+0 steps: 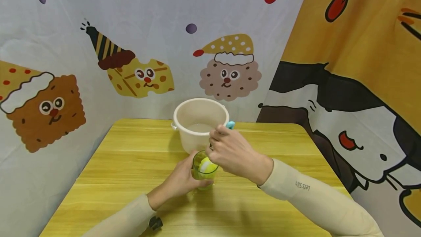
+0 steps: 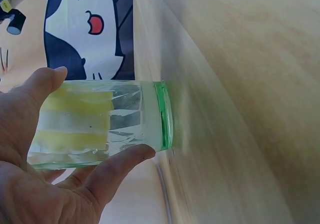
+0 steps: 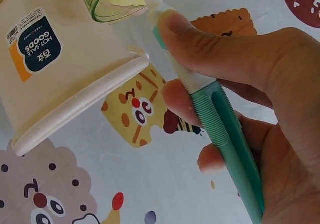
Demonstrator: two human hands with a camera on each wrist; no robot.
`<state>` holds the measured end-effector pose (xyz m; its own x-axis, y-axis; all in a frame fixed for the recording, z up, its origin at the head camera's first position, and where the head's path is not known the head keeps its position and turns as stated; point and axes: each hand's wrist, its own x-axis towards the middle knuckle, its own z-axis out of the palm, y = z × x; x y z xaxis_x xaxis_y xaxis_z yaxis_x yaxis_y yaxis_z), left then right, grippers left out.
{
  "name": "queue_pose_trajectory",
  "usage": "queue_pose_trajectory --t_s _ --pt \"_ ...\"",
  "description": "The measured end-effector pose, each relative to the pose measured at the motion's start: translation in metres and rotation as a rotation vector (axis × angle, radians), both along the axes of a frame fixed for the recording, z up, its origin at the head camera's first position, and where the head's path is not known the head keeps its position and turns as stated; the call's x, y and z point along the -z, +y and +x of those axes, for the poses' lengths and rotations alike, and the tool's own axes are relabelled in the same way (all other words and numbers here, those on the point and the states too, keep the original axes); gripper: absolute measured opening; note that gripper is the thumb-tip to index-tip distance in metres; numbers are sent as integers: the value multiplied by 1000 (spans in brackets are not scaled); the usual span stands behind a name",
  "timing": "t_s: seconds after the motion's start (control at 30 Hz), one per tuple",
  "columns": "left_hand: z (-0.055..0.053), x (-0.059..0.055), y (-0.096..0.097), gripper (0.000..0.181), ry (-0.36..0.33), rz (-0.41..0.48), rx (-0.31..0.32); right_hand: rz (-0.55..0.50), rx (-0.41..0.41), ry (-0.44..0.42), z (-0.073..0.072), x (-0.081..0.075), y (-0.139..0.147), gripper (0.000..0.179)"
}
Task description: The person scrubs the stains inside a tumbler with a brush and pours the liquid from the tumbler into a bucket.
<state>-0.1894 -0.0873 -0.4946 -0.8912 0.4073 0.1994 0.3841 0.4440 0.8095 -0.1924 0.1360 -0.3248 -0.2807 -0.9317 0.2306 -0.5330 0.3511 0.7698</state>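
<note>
Green-tinted glass (image 2: 127,119), upright in front of cream bucket (image 1: 192,140), left hand (image 1: 182,178) gripping it, yellow-and-white piece (image 2: 75,121) inside, ribbed turquoise-and-white handle (image 3: 225,136) gripped in right hand (image 1: 231,153), ribbing and bucket label (image 3: 35,44) shown only by right wrist view.

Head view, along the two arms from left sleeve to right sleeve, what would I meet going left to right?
Left sleeve, left hand, glass, right hand, right sleeve.
</note>
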Motion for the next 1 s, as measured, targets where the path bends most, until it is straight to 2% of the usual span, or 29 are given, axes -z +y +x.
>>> queue_pose_trajectory --t_s 0.7,1.0 --pt "-1 0 -1 90 14 -5 2 -38 -40 -21 -3 5 0 19" --pt "-1 1 0 89 19 0 14 -1 -1 -25 -9 18 -4 22"
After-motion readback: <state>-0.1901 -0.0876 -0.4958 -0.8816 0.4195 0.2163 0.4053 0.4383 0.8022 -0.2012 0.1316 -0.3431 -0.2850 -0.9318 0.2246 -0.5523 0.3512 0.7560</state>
